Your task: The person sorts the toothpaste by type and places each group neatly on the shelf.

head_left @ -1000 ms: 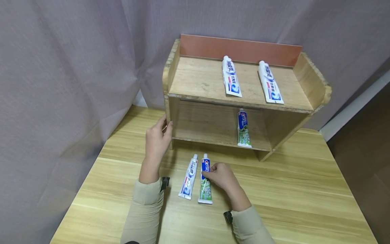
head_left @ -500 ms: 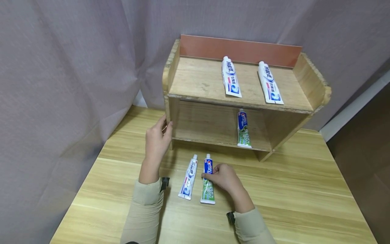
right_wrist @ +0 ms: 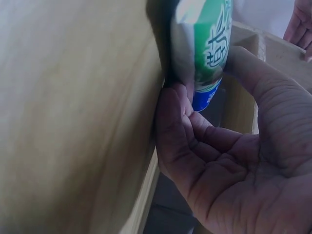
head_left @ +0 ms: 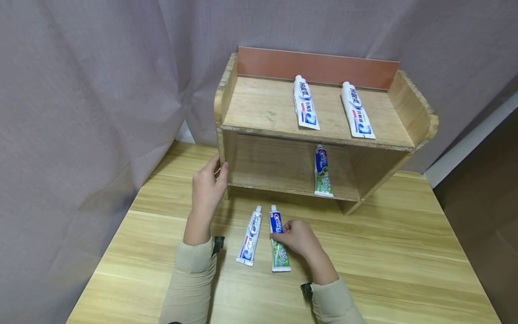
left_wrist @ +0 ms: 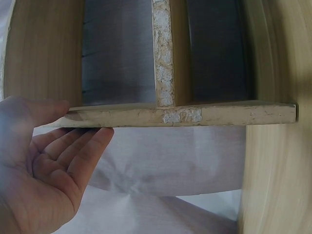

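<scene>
My right hand [head_left: 300,237] pinches a blue-and-green toothpaste tube [head_left: 281,257] on the table, thumb over its middle. In the right wrist view, the thumb and fingers of the hand [right_wrist: 234,165] are on either side of the tube [right_wrist: 210,44]. Just to its left, apart from it, lies a white toothpaste tube [head_left: 249,238], cap pointing to the shelf. My left hand [head_left: 207,186] holds the left side panel of a small wooden shelf [head_left: 259,108]. The left wrist view has its thumb on one face of the panel [left_wrist: 136,117] and the fingers against the other.
Two white toothpaste tubes, a left one [head_left: 305,105] and a right one [head_left: 358,112], lie on the upper board. Another blue-and-green tube [head_left: 323,173] lies towards the right of the lower board. A grey curtain [head_left: 101,90] hangs behind the table [head_left: 384,261].
The blue-and-green tube in my right hand has slid a little right, away from the white one, and turned so that its bottom end points further right. My left hand has stayed in place.
</scene>
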Tool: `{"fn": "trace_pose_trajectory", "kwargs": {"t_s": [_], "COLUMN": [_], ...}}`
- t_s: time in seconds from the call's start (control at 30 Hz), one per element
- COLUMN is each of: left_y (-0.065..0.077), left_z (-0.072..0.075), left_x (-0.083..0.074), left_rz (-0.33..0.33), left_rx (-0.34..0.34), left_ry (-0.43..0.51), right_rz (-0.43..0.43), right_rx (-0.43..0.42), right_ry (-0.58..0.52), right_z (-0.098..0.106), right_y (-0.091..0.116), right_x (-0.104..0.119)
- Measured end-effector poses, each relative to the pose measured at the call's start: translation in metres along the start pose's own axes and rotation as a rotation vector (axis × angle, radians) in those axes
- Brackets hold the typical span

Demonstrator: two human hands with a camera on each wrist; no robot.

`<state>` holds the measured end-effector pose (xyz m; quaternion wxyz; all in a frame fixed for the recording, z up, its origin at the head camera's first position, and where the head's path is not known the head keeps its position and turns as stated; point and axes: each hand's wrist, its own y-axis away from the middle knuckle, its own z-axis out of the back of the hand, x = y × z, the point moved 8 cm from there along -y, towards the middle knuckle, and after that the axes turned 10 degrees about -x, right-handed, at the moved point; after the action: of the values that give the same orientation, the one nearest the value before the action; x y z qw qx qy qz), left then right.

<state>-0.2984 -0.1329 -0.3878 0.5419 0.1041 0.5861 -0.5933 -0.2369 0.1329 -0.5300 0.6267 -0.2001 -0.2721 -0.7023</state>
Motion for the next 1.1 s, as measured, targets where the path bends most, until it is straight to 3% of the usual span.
{"fn": "trace_pose_trajectory", "kwargs": {"t_s": [0.4, 1.1], "left_y": [0.001, 0.0], "left_z": [0.0, -0.001], "left_x": [0.0, 0.001], "left_rz": [0.01, 0.001], "left_rx": [0.002, -0.004], "left_ry": [0.002, 0.002], "right_rz": [-0.024, -0.097], "right_rx": [0.008, 0.064], "right_ry": [-0.058, -0.416], "right_z": [-0.002, 0.003], "right_y": [-0.003, -0.005], "right_x": [-0.011, -0.028]}}
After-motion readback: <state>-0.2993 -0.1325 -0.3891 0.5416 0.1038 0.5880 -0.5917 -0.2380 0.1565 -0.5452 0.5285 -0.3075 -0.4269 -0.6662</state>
